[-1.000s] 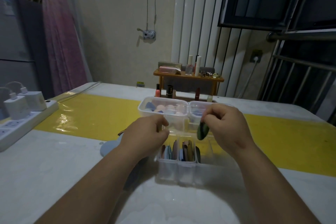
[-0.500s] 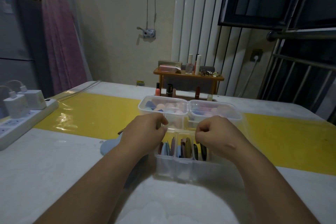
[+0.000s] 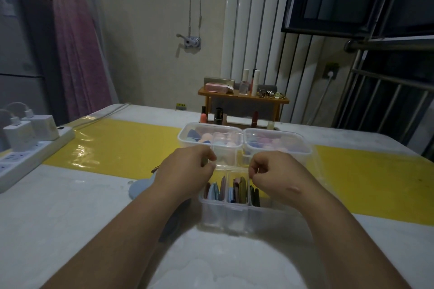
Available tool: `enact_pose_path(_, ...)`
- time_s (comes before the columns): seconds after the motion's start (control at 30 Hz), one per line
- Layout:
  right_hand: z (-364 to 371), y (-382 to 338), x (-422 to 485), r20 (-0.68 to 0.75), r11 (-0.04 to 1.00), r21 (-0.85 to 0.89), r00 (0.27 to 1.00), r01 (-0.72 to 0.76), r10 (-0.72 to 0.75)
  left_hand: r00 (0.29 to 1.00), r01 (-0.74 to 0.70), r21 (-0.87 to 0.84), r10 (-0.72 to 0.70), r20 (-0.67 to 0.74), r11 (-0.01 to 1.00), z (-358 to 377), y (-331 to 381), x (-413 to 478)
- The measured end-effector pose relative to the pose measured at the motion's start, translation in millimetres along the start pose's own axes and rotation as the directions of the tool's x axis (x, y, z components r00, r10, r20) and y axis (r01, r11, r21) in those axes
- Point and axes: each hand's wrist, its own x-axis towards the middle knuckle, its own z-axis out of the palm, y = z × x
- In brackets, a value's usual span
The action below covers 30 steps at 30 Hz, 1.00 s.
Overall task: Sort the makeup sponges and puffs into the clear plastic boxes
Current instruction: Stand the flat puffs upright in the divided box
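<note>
Left hand (image 3: 185,169) and right hand (image 3: 274,173) hover, fingers (image 3: 206,156) curled, above the near box (image 3: 234,216), where slots stand puffs (image 3: 242,189) edgewise; any grip is hidden.

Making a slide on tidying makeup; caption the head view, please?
Left hand and right hand, fingers curled, above a divided clear box of upright puffs; two sponge boxes behind.

Left grip (image 3: 187,170) and right grip (image 3: 273,171), fingers curled.

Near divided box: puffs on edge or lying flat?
On edge: flat puffs stand upright, side by side, in the divided box.
</note>
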Motion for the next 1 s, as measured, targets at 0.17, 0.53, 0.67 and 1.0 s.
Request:
enact_pose_path(0.17, 0.2, -0.3, 1.0, -0.046, 1.0, 0.015, 0.999, 0.026, -0.025, 0.998, 0.029, 0.007, -0.029, -0.054, 1.0, -6.2, -3.0, 1.5)
enact_pose_path(0.53, 3.8, -1.9, 0.9, -0.133, 0.994, 0.093, 0.99, 0.063, -0.05, 0.963, 0.203, -0.236, -0.238, -0.129, 0.95, -23.1, -25.5, 8.2)
enact_pose_path(0.67, 5.5, -1.1, 1.3, -0.141, 0.994, 0.088, 0.989, 0.062, -0.049, 0.953, 0.232, -0.17, -0.259, -0.159, 0.958, -24.7, -29.6, 8.7)
enact_pose_path(1.0, 8.1, 0.8, 2.1, -0.135, 0.993, 0.089, 0.989, 0.073, -0.061, 0.94, 0.321, 0.062, -0.326, 0.104, 0.945, -25.3, -27.1, 6.9)
